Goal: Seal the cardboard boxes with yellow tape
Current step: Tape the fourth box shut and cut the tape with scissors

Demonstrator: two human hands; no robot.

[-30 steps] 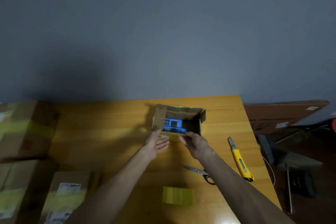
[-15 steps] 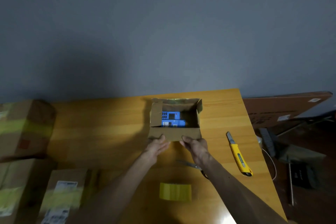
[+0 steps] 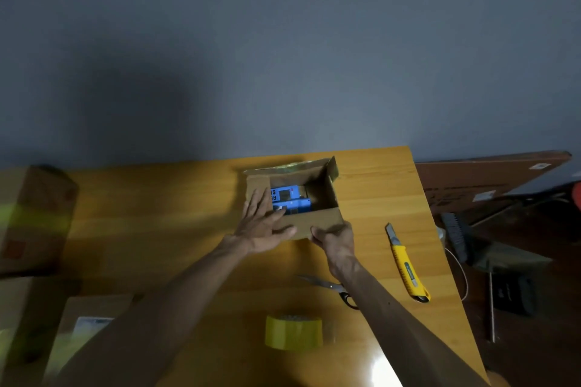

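Right grip [image 3: 334,240] pinches near flap of box [image 3: 325,219], left grip [image 3: 262,226] flat beside

left hand [image 3: 262,226] flat, right hand [image 3: 334,237] gripping

left hand [image 3: 262,228]: bare | right hand [image 3: 334,240]: bare | forearms [image 3: 176,292]: bare, veins and tendons showing

Only one view here: a wide-angle cam worn on the person's head, facing forward and down across the counter [image 3: 157,214] from its near side. It sits close, so both forearms [image 3: 176,289] run in from the bottom edge and the open box [image 3: 323,218] lands about mid-frame. The grey wall [image 3: 283,41] fills the top half. Left side looks smeared, maybe motion blur.
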